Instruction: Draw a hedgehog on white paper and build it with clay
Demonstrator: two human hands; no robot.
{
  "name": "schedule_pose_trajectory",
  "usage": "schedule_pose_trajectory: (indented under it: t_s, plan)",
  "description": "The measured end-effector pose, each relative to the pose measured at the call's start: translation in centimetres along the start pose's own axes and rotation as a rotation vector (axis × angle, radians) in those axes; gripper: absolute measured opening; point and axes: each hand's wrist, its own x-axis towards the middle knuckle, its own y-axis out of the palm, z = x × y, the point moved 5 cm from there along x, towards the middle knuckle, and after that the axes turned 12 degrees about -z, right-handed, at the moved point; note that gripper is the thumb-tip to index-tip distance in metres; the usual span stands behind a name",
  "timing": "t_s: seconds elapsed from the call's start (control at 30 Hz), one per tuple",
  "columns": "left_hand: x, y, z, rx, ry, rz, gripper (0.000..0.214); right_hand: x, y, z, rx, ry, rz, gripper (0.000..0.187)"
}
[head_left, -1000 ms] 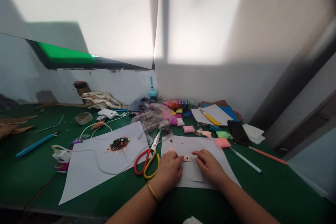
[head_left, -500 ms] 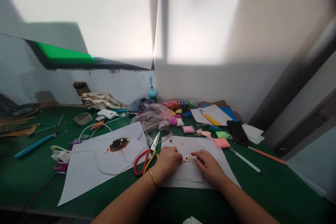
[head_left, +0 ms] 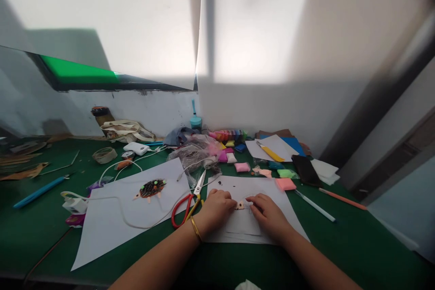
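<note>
My left hand (head_left: 218, 210) rests on a sheet of white paper (head_left: 243, 226), fingers curled, their tips at the left side of a small peach clay piece (head_left: 240, 205) with dark dots. Whatever those fingers may grip is hidden. On the other side of the piece, my right hand (head_left: 269, 215) lies with thumb and forefinger slightly apart, the fingertips touching the paper beside it. Faint drawn lines show near the right fingertips. Scissors (head_left: 190, 204) with red and yellow handles lie left of my left hand. Small black bits (head_left: 219, 183) sit on the paper's far part.
At left, another sheet (head_left: 112, 226) bears a dark hedgehog-like figure (head_left: 152, 189), crossed by a white cable (head_left: 123, 210). Clay packets, including a coral one (head_left: 285, 184), lie beyond the paper. A phone-like black slab (head_left: 306, 170), a pen (head_left: 316, 206) and a yellow cutter (head_left: 272, 152) are at right.
The whole view has shifted slightly. Both hands stay at the peach piece, with only slight movement of the fingers.
</note>
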Motion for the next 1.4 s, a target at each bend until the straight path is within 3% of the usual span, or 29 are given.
schedule_pose_trajectory:
  t_s: [0.63, 0.97, 1.2, 1.4]
  plan:
    - [-0.2, -0.7, -0.7, 0.06, 0.013, -0.032, 0.021, 0.0, -0.2, 0.1, 0.0, -0.008, -0.012, 0.033]
    - [0.7, 0.2, 0.9, -0.043, -0.079, 0.055, 0.012, 0.2, -0.1, -0.4, 0.029, 0.02, -0.018, 0.033]
    - [1.6, 0.5, 0.9, -0.058, -0.012, 0.059, 0.01, 0.1, -0.5, 0.0, 0.035, 0.047, -0.013, 0.033]
    - [0.4, -0.3, 0.8, -0.039, 0.044, 0.012, 0.022, 0.2, -0.4, -0.1, 0.044, 0.025, -0.003, 0.034]
